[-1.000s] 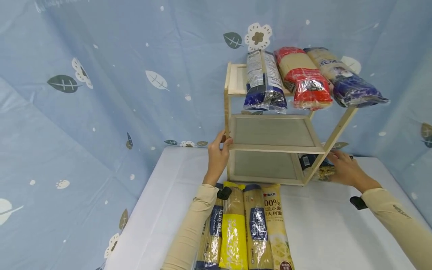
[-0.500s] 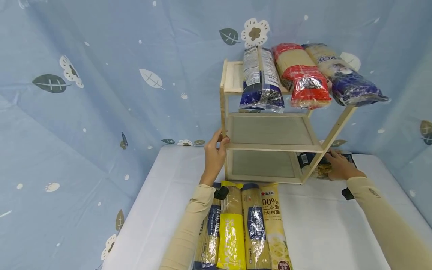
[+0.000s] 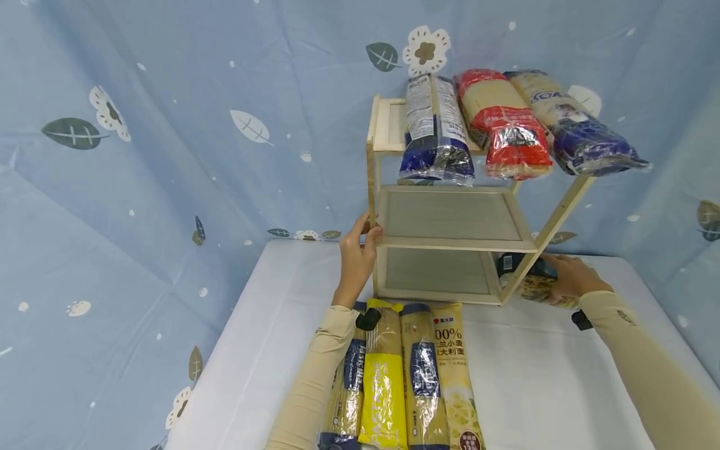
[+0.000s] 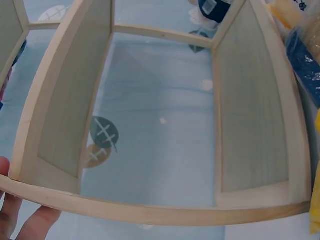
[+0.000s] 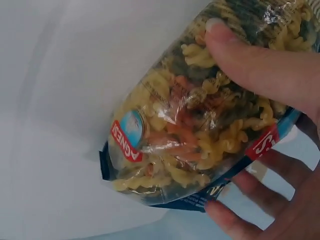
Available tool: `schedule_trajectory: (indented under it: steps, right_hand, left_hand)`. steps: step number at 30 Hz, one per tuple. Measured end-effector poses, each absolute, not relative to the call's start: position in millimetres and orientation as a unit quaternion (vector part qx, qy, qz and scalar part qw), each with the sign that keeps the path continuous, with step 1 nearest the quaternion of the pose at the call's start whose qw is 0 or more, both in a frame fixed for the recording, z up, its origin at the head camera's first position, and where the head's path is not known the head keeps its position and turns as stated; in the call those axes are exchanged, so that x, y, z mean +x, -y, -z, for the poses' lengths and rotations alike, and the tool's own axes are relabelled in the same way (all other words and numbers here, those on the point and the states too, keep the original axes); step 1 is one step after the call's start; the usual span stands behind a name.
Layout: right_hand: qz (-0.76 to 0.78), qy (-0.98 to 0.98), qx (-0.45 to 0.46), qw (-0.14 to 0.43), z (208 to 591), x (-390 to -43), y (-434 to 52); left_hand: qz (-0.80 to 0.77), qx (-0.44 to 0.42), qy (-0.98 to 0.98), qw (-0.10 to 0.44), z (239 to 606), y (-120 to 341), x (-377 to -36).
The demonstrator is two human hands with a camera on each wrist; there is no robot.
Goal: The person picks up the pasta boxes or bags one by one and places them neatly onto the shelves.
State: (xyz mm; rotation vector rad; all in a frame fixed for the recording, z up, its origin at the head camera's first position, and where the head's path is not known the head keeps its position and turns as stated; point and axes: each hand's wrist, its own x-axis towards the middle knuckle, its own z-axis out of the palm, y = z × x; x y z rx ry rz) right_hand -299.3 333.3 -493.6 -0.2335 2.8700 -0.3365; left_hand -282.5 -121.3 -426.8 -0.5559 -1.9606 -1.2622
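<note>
My left hand [image 3: 357, 259] grips the left front post of a wooden shelf rack [image 3: 450, 245], thumb in front and fingers around the outer side. In the left wrist view, fingertips [image 4: 42, 220] curl around that wooden rail [image 4: 150, 212]. At the rack's lower right, my right hand [image 3: 576, 278] holds a clear and dark blue bag of spiral pasta [image 5: 175, 125], partly hidden behind the right post in the head view. The right wrist view shows the thumb [image 5: 260, 65] across the bag's clear front and the other fingers behind it.
Three pasta packets, one blue and white [image 3: 433, 125], one red [image 3: 509, 125] and one blue and yellow [image 3: 574, 125], lie on the rack's top, overhanging its front. Several long spaghetti packs, including a yellow one [image 3: 384, 387], lie side by side before the rack on the white table [image 3: 534, 375].
My right hand has shifted its hold on the pasta bag, which is now tilted where it lay flatter before. The left hand stays on the post; the head view has shifted slightly.
</note>
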Motion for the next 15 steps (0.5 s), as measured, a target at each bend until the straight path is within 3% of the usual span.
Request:
schedule_trajectory:
  steps: [7, 15]
  right_hand:
    - [0.064, -0.989, -0.100, 0.089, 493.8, -280.2, -337.4]
    - [0.137, -0.980, -0.079, 0.119, 505.7, -250.5, -342.0]
  left_hand:
    - [0.488, -0.209, 0.770, 0.355, 425.8, 121.0, -280.9]
    - [0.497, -0.208, 0.766, 0.351, 424.8, 121.5, -280.2]
